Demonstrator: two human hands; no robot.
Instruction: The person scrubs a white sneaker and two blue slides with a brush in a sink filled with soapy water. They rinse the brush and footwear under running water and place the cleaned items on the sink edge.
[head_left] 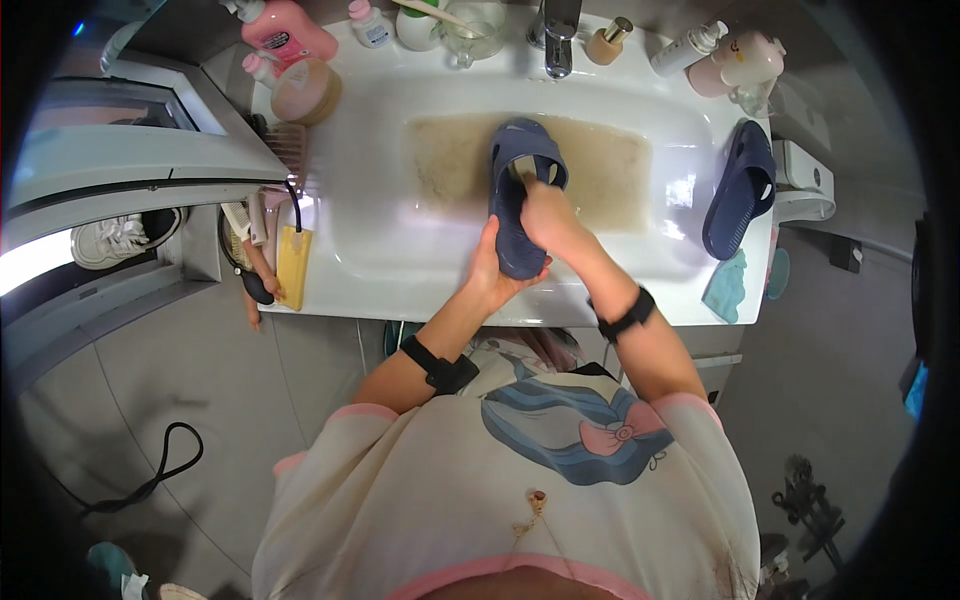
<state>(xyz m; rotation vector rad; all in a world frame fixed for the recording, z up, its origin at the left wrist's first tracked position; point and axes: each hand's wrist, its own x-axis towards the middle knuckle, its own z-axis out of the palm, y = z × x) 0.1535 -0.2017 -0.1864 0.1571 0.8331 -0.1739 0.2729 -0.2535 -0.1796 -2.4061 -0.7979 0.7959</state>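
A dark blue slide sandal (514,232) is held over the white sink (375,255), its toe end toward the tap. My left hand (488,280) grips it from below at the heel, with the thumb along its left side. My right hand (550,220) is closed above the footbed, its fingers reaching toward the strap. A pale piece of something (522,168) shows at those fingertips under the strap; its kind is hidden. Brownish, murky water (610,175) lies in the basin beneath the sandal. The matching blue sandal (740,190) rests on the right rim of the sink.
A tap (559,45) stands at the back, among bottles such as a pink pump bottle (290,30). On the left rim are a comb (288,150) and a yellow bar-shaped object (292,268). A teal cloth (727,288) lies at the front right corner.
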